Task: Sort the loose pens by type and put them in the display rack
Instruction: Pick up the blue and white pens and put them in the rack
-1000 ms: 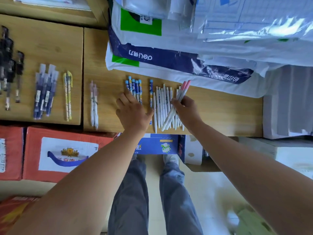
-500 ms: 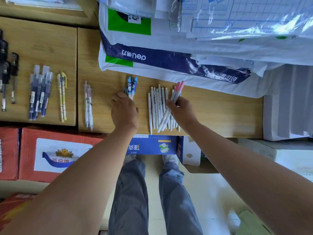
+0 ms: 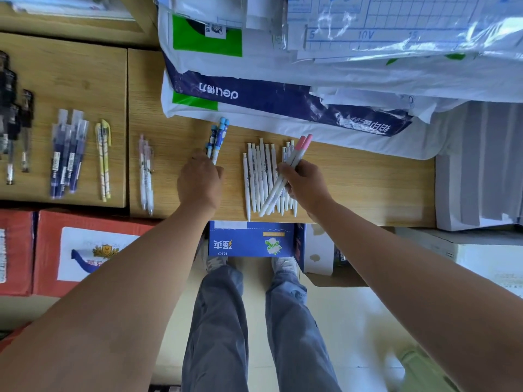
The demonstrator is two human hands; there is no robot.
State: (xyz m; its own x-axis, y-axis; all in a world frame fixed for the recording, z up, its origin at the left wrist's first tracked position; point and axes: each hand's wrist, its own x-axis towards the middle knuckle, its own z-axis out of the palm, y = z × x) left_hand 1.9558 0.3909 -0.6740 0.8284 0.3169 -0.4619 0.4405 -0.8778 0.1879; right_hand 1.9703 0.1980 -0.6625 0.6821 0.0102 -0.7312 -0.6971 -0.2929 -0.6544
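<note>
These pens look light, stiff and smooth-barrelled, likely to roll or slide apart, so I'd take each bunch around mid-barrel. Near the front edge of the worktop (image 3: 368, 188), the left hand (image 3: 200, 181) is curled round the lower ends of the blue-capped pens (image 3: 218, 135), whose caps point toward the back. Just to the right, the white pens (image 3: 256, 176) lie in a row reaching the front edge. Across them the right hand (image 3: 305, 183) pinches the pink-capped pens (image 3: 294, 158), tilted.

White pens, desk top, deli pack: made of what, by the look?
White pens: probably plastic, smooth opaque barrels. Desk top: wood or wood-look laminate, pale straight grain. Deli pack: printed wrapper, paper or film, creased with slight sheen; can't tell which.
</note>
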